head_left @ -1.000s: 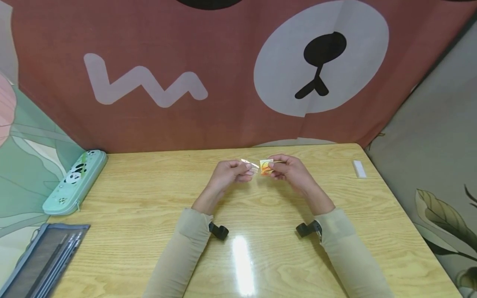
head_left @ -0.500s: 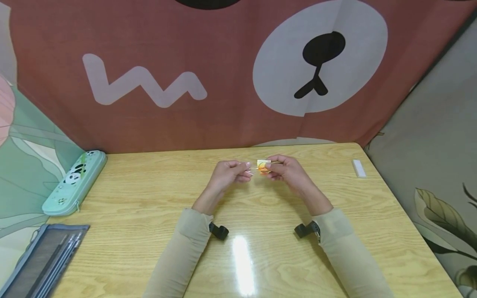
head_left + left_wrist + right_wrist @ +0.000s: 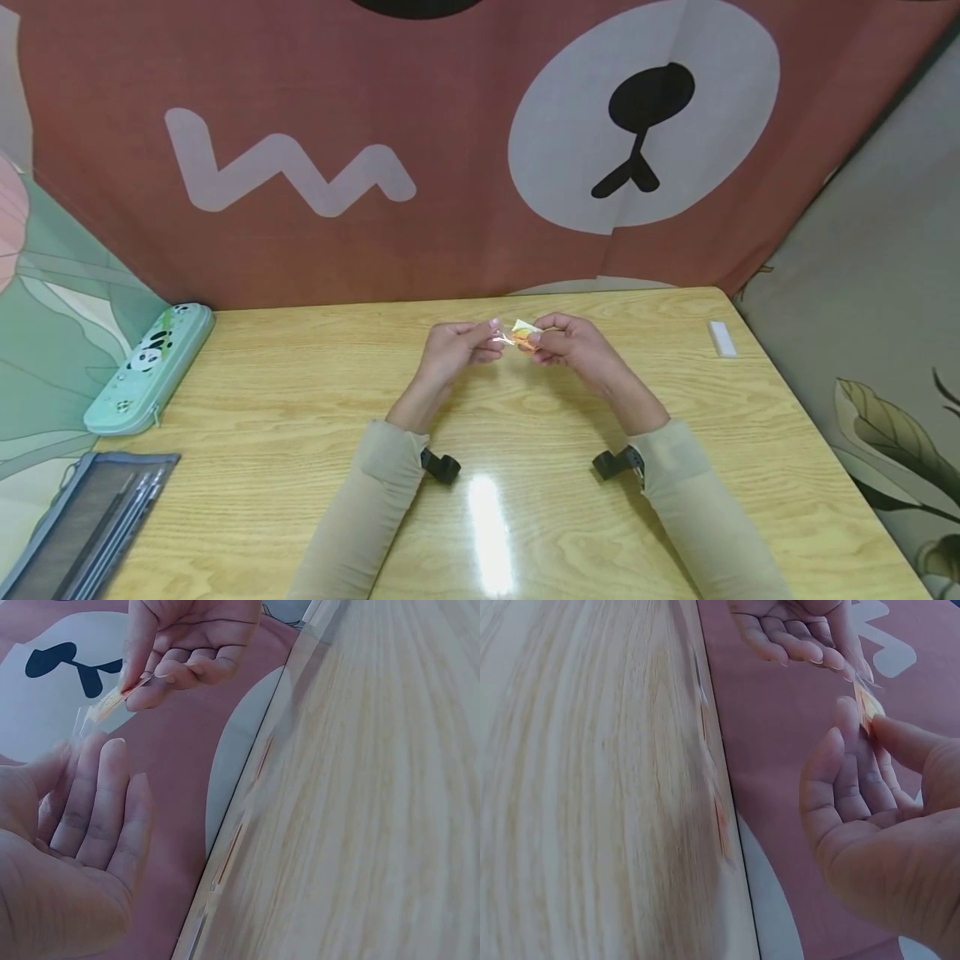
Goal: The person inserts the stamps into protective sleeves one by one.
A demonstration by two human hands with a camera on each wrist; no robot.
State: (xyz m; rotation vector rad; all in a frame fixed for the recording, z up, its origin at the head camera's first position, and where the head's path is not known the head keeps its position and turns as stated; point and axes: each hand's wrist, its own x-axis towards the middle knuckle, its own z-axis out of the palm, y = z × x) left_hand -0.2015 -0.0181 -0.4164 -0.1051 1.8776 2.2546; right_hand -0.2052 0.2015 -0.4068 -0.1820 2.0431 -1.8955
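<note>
The left hand (image 3: pixel 457 347) and right hand (image 3: pixel 566 340) both pinch a small orange sticker (image 3: pixel 523 334) in its clear wrapper (image 3: pixel 501 337), held up over the bench (image 3: pixel 300 400); pulling too hard might tear it, or it may slip and drop.

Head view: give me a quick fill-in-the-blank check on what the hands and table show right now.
1. Both hands pinch a small orange ____ packet above the table.
2. The pencil case at the table's left edge bears a ____ picture.
3. The white eraser lies nearer the ____ hand than the left hand.

Missing words: plastic; panda; right
</note>
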